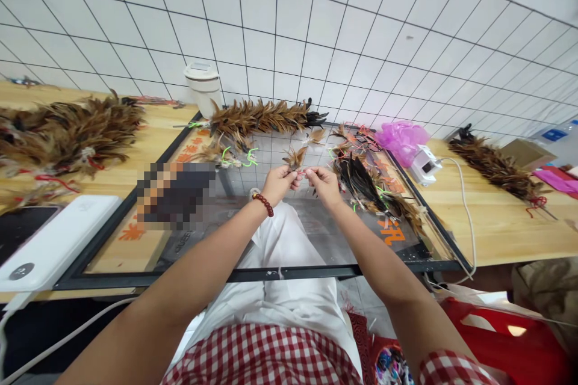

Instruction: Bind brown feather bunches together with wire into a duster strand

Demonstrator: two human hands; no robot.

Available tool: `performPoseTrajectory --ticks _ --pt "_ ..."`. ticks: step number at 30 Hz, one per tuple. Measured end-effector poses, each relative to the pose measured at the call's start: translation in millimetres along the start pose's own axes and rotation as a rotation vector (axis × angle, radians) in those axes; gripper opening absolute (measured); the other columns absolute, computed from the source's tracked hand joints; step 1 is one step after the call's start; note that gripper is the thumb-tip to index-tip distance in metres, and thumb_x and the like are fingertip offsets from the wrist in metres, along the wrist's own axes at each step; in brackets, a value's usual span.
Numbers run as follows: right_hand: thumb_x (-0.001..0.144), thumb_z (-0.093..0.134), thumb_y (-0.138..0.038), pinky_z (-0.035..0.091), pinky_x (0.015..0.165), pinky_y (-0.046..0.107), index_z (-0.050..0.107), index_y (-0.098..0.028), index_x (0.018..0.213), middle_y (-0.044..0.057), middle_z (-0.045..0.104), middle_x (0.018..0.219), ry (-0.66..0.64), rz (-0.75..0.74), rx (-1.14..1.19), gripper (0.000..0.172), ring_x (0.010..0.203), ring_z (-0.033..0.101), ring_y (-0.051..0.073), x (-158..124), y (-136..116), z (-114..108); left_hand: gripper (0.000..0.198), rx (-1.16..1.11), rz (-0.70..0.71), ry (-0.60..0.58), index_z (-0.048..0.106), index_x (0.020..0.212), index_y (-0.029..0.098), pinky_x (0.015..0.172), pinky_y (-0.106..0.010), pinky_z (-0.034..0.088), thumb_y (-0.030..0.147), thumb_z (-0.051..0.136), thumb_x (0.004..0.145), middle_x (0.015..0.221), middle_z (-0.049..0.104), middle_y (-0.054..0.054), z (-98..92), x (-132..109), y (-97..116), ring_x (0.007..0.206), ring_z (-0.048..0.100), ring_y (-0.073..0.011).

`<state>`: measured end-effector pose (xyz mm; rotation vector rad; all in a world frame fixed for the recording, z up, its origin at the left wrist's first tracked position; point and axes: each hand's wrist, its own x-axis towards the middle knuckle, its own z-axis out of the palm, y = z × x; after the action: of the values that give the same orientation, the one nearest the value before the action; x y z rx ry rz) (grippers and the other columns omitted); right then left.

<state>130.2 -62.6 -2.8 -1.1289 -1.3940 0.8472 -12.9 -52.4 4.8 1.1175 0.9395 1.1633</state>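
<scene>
Over the glass-topped table (pixel 271 240), both my hands meet near the middle. My left hand (pixel 279 183) is closed in a pinch at the base of a small bunch of brown feathers (pixel 295 157), whose tips point away from me. Close beside it, my right hand (pixel 324 185) pinches a thin red string (pixel 302 172) that runs between the fingertips. A few loose light-brown feathers (pixel 316 136) lie just beyond. To the right of my right hand is a pile of black feathers (pixel 359 180) with bright green ties.
At the back lies a long feather garland (pixel 262 117) beside a white lidded container (pixel 203 87). More feather garlands (pixel 67 132) are at left, near a white power bank (pixel 63 240). Pink plastic (pixel 401 139) and a white charger (pixel 423 165) with its cable stand right.
</scene>
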Motion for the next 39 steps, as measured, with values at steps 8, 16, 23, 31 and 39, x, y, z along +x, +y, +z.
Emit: performPoseTrajectory --ticks 8,16,23,31,39 --pt "0.075 0.060 -0.049 0.033 0.051 0.023 0.057 -0.017 0.073 -0.004 0.047 0.058 0.006 -0.031 -0.068 0.032 0.052 0.039 0.009 -1.0 3.2 -0.6 0.014 -0.138 -0.071 -0.001 0.055 0.072 0.012 0.050 -0.022 0.047 0.019 0.067 0.073 0.062 0.064 -0.002 -2.9 -0.1 2.9 0.049 0.057 -0.0080" --pt "0.075 0.057 -0.036 0.031 0.052 0.024 0.056 -0.018 0.068 -0.005 0.044 0.055 0.107 -0.021 -0.189 0.019 0.052 0.037 0.010 3.1 5.8 -2.1 0.019 -0.156 -0.084 -0.066 0.063 0.076 0.009 0.049 -0.021 0.046 0.021 0.074 0.067 0.062 0.065 -0.003 -4.3 -1.0 3.0 0.050 0.057 -0.0079" --pt "0.075 0.055 -0.031 0.034 0.057 0.024 0.056 -0.018 0.066 -0.003 0.050 0.057 0.176 -0.072 -0.279 0.015 0.057 0.042 0.012 3.8 4.4 -2.6 0.022 -0.163 -0.111 -0.096 0.064 0.076 0.009 0.048 -0.022 0.045 0.023 0.076 0.064 0.060 0.065 -0.003 -1.6 -2.1 3.6 0.048 0.056 -0.0083" --pt "0.078 0.054 -0.034 0.038 0.059 0.025 0.057 -0.018 0.068 -0.001 0.055 0.062 0.119 -0.155 -0.292 0.019 0.059 0.046 0.012 5.6 7.5 -4.2 0.023 -0.195 -0.081 -0.069 0.057 0.072 0.012 0.051 -0.021 0.046 0.023 0.076 0.064 0.063 0.065 -0.002 -3.9 -0.5 2.4 0.052 0.057 -0.0084" --pt "0.080 0.053 -0.034 0.038 0.060 0.025 0.057 -0.018 0.068 -0.001 0.054 0.063 0.123 -0.184 -0.324 0.020 0.059 0.046 0.011 6.3 8.5 -4.0 0.031 -0.187 -0.076 -0.068 0.057 0.073 0.012 0.051 -0.022 0.046 0.024 0.080 0.056 0.066 0.065 -0.002 -3.0 0.0 1.9 0.053 0.058 -0.0083"
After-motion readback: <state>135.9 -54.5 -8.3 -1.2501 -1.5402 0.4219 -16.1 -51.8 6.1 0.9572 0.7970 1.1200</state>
